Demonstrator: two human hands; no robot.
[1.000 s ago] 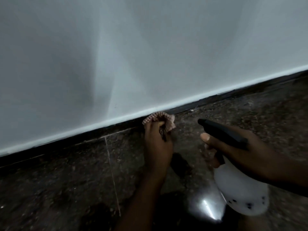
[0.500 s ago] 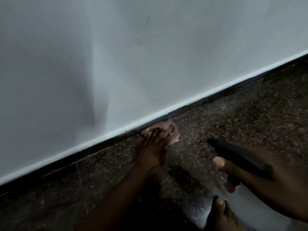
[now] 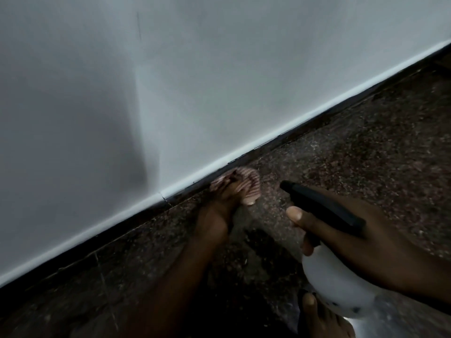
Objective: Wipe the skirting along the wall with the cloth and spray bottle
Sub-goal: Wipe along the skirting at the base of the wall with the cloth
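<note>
A dark skirting strip [image 3: 302, 132] runs diagonally along the foot of the white wall [image 3: 170, 81], rising to the right. My left hand [image 3: 217, 211] presses a bunched pink checked cloth [image 3: 249, 186] against the skirting near the frame's middle. To its right, my right hand [image 3: 361, 237] grips a spray bottle [image 3: 332, 274] with a white body and a black head. The black nozzle points up-left toward the cloth, a short gap away.
The floor [image 3: 366, 167] is dark speckled stone with thin tile joints. A bare foot [image 3: 319, 318] shows at the bottom edge below the bottle. A vertical joint breaks the white edge above the skirting left of the cloth.
The view has tilted and shifted, so the skirting now slopes more steeply. The cloth and my left hand have slid rightward along the skirting. The bottle stays in my right hand.
</note>
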